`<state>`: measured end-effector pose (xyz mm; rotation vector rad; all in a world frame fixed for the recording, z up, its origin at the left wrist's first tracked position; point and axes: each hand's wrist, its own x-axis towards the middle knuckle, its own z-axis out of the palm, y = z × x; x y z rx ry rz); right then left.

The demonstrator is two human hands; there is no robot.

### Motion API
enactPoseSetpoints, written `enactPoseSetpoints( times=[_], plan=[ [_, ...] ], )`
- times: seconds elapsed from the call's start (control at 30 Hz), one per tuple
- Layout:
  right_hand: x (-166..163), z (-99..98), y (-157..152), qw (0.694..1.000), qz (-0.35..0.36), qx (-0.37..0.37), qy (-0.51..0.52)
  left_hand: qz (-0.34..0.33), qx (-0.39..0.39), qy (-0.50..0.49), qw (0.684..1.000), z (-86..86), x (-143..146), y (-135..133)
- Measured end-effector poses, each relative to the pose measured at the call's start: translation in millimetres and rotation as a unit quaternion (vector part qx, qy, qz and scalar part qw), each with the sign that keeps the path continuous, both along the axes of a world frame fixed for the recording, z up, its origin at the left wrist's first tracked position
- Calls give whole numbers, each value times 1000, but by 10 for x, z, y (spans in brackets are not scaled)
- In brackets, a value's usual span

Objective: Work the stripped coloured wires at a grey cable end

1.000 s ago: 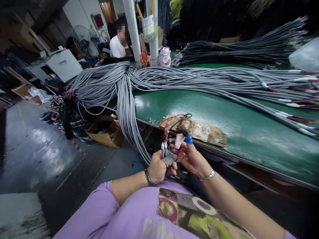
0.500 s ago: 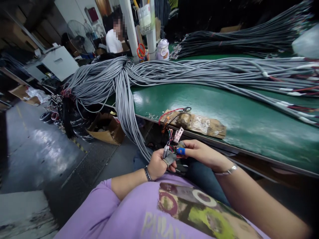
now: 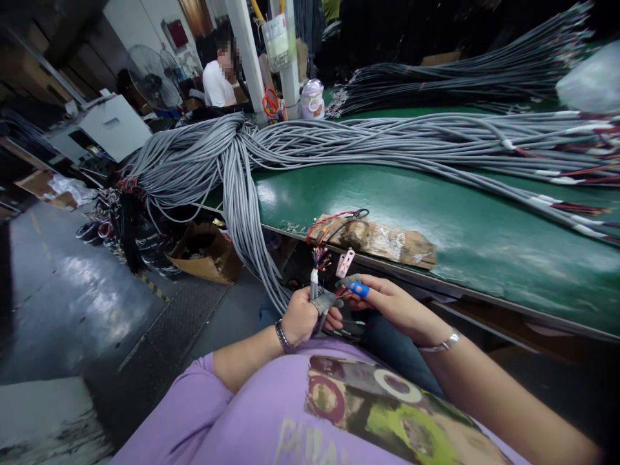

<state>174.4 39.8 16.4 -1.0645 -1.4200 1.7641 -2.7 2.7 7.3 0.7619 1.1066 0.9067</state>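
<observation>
My left hand [image 3: 304,316] is closed around grey cables, just off the bench edge above my lap. One cable end [image 3: 314,279] sticks up from it, with a white band and a fan of coloured wires [image 3: 320,258] on top. Thin dark red wires [image 3: 341,290] run between the two hands. My right hand [image 3: 375,294] pinches them between thumb and forefinger; blue tape wraps one digit and greyish covers sit on fingertips of both hands. Just beyond the right fingertips is a pink clip-like piece [image 3: 345,263]; what holds it up I cannot tell.
A taped wooden block [image 3: 392,242] with red and black leads lies at the edge of the green bench [image 3: 465,219]. Grey cable bundles [image 3: 368,139] stretch across it, some hanging down left. Behind are black cables [image 3: 426,84] and a lidded jar [image 3: 312,100]. A cardboard box [image 3: 206,255] stands below; a person [image 3: 217,81] sits farther back.
The cable end's coloured wires, earlier bunched between my hands, now stand upright above my left hand. My right fingers have turned slightly and pinch the red wires nearer the left hand.
</observation>
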Motion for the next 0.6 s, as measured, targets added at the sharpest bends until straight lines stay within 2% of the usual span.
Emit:
enactPoseSetpoints(
  times=[0.13, 0.2, 0.27, 0.47, 0.53, 0.6],
  plan=[
    [-139, -85, -196, 995, -97, -9, 36, 34, 4, -11, 999, -14, 60, 14],
    [-236, -67, -259, 988, -142, 5, 52, 26, 11, -11, 1000, -36, 80, 17],
    [-290, -30, -270, 987, -152, 16, 54, 0, 15, -10, 1000, -44, 75, 19],
    [-296, 52, -146, 997, -62, 35, 25, -117, 39, 47, 991, 47, -43, 2],
    [-322, 58, -110, 999, -20, 17, 29, -114, 49, 60, 990, 46, -63, -15],
    [-353, 54, -76, 1000, -12, 14, 20, -72, 50, 49, 995, 12, -60, -34]
  ],
)
